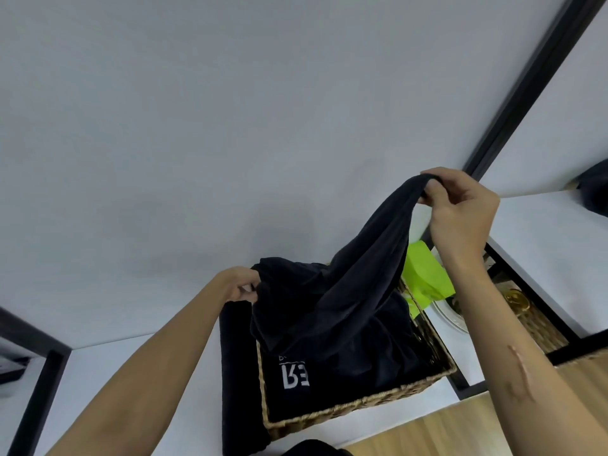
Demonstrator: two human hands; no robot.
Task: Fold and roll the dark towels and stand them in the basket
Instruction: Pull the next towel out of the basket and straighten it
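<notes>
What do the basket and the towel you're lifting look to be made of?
Basket: woven natural fibre, probably wicker or seagrass; tan braided strands show along the rim. Towel: soft dark cloth, likely terry or microfibre; matte, drapes limply between left hand and right hand.

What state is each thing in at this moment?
dark towel: unfolded, lifted over the basket, held at two ends.
wicker basket: upright, dark cloth inside.
rolled towel: lying outside the basket's left wall.
left hand: grip pinching the towel's lower end.
right hand: grip pinching the raised end.
green box: behind the basket.
</notes>
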